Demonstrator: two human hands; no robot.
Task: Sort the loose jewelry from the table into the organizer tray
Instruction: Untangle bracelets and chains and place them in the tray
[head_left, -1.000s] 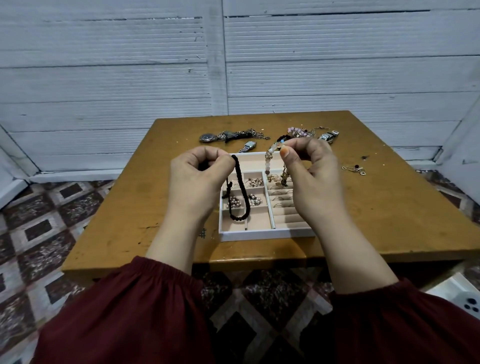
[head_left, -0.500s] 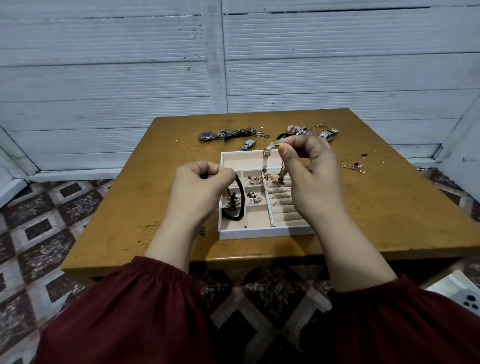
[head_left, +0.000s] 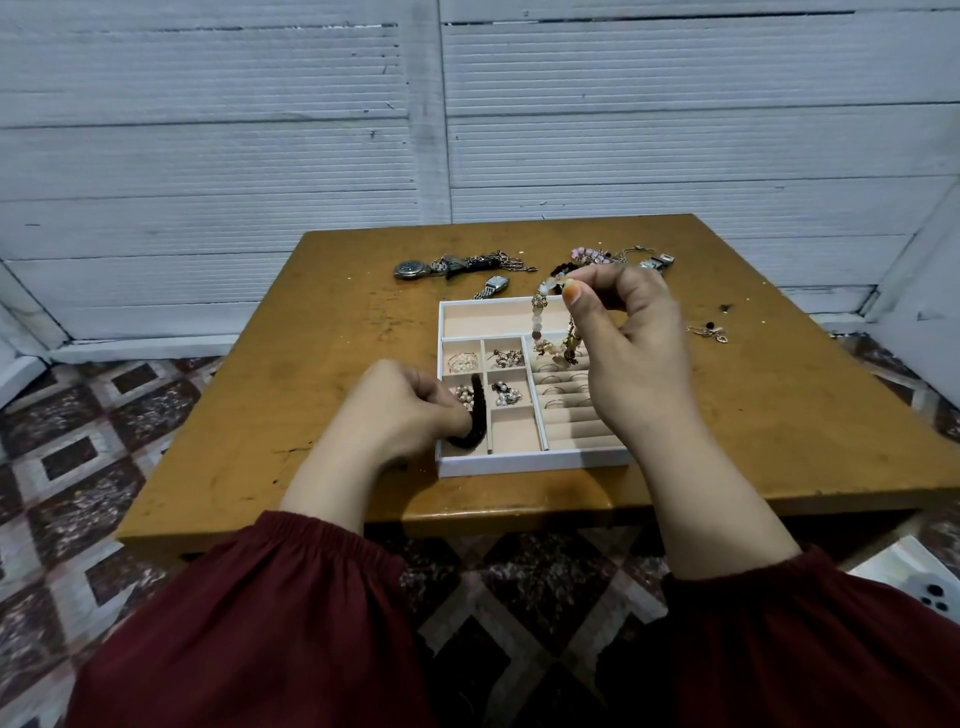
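Progress: about midway, by my read. The organizer tray (head_left: 519, 463), near the tabletop's (head_left: 311, 395) front edge, already holds earrings in four small cells and rings in the roll slots. Your left hand (head_left: 410, 410) has its grip pinched on a black beaded strand (head_left: 476, 415) draped across the front-left cells. Your right hand (head_left: 636, 353) grip is clamped on a pale beaded bracelet (head_left: 537, 312) dangling over the tray's far end. Left to sort: watches (head_left: 410, 269) and a bead tangle (head_left: 592, 254) along the far edge, small pieces (head_left: 709, 332) toward the right edge. Worn ochre wood; white plank wall, patterned tile floor.

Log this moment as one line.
left hand: holds black bead strand, end in near-left compartment of organizer tray | right hand: pinches pale bead bracelet above tray | loose: watch on table
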